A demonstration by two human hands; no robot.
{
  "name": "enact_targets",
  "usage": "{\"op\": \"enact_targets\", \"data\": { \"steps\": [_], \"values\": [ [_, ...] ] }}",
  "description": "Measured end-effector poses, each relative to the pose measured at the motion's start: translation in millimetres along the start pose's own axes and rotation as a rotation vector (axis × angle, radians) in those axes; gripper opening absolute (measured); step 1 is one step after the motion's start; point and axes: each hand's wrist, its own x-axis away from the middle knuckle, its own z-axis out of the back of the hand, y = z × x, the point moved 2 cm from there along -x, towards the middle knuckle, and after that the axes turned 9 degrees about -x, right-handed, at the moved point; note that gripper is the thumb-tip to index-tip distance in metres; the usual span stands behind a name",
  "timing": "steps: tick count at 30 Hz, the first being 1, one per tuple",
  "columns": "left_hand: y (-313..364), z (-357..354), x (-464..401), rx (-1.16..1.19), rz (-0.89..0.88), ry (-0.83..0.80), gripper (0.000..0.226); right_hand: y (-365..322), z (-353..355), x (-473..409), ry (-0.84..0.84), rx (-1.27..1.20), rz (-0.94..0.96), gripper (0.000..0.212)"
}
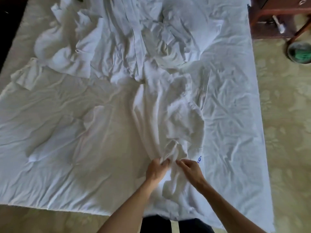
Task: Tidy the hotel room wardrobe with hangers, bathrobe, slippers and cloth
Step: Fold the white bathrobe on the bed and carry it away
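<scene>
A white bathrobe (168, 115) lies crumpled lengthwise on a white bed sheet (58, 132), its near end at the bed's front edge. A small blue logo (199, 159) shows on it beside my right hand. My left hand (157, 169) is closed on a bunched fold of the robe near its collar end. My right hand (190, 169) pinches the same white fabric just to the right, a few centimetres away. More white cloth (64, 52) lies rumpled at the far left of the bed. No hangers or slippers are visible.
The bed fills most of the view, with pale patterned carpet (282, 115) to its right and along the front. At the far right stand a dark wooden furniture piece (269, 22) and a round bin (300, 52) with green contents.
</scene>
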Motion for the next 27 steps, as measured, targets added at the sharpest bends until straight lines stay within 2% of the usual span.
{"op": "enact_targets", "data": {
  "steps": [3,6,8,10,11,14,19,22,24,27],
  "values": [
    [-34,-2,-14,-0.162,0.087,0.111,0.047,31,6,1,-0.041,0.068,-0.058,0.049],
    [-47,31,-36,-0.318,0.121,0.294,0.048,35,27,-13,0.011,0.068,-0.056,0.053],
    [-52,64,-57,-0.343,0.101,0.435,0.04,30,48,-28,0.078,0.123,0.036,0.039],
    [-48,97,-80,-0.363,0.028,0.576,0.032,24,67,-44,0.137,0.22,0.133,0.011],
    [-43,112,-90,-0.372,-0.008,0.636,0.029,21,74,-51,0.162,0.286,0.182,0.009],
    [-16,147,-126,-0.314,-0.072,0.746,0.019,8,87,-77,0.17,0.483,0.365,0.021],
    [2,139,-150,-0.261,-0.177,0.709,0.026,-7,54,-97,0.079,0.742,0.663,0.022],
    [-15,99,-115,-0.194,-0.298,0.865,0.048,-12,12,-102,-0.033,0.872,0.871,0.025],
    [-35,66,-83,-0.132,-0.346,0.925,0.057,-16,-14,-109,-0.154,1.008,1.011,0.037],
    [-67,13,-42,-0.069,-0.343,0.878,0.054,-23,-45,-119,-0.403,1.267,1.202,0.06]
  ]
}}
